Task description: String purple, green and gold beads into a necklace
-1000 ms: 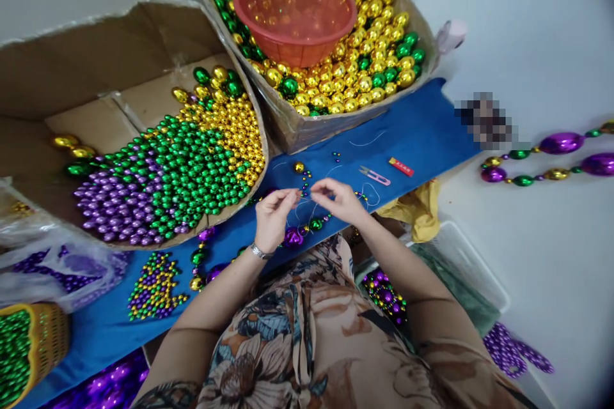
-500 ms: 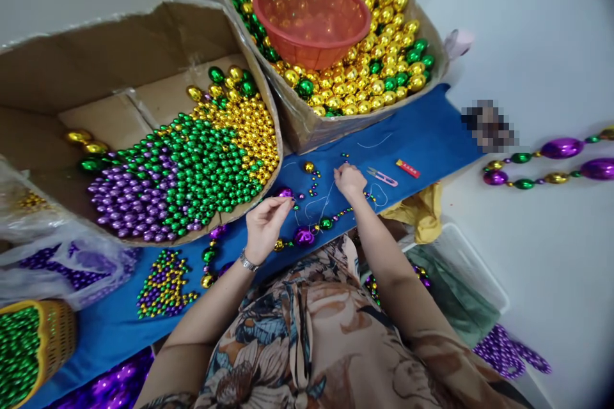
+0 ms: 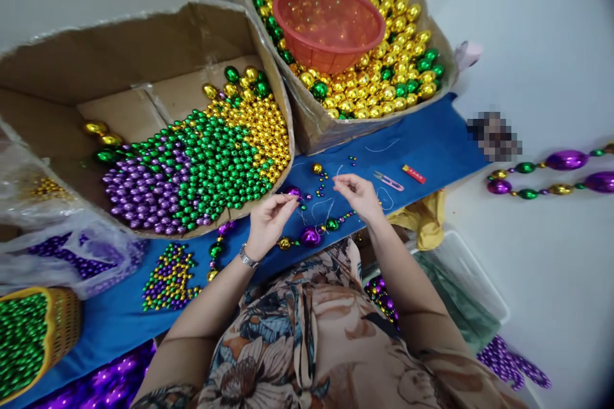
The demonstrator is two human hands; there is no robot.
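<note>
My left hand (image 3: 271,220), with a watch at the wrist, is closed in a pinch on a thin white string beside a large purple bead (image 3: 292,192). Across from it, my right hand (image 3: 359,197) pinches the string (image 3: 339,171), which sticks up past the fingertips. Loose loops of string lie on the blue cloth between the hands. Below them runs a bead strand with a big purple bead (image 3: 311,236) and a green bead (image 3: 332,224). A gold bead (image 3: 317,168) and several small beads (image 3: 321,186) lie between and beyond my fingers.
Pink thread snips (image 3: 389,181) and a red-and-yellow packet (image 3: 413,174) lie to the right. Behind stand a cardboard box (image 3: 52,57) of small beads and another with large beads and a red basket (image 3: 330,57). Mixed beads (image 3: 170,278) and a yellow basket (image 3: 67,319) are left.
My right hand has drawn back toward me and turned, its pinch now facing left with string showing above it. My left hand stays nearly in place. The view has shifted slightly.
</note>
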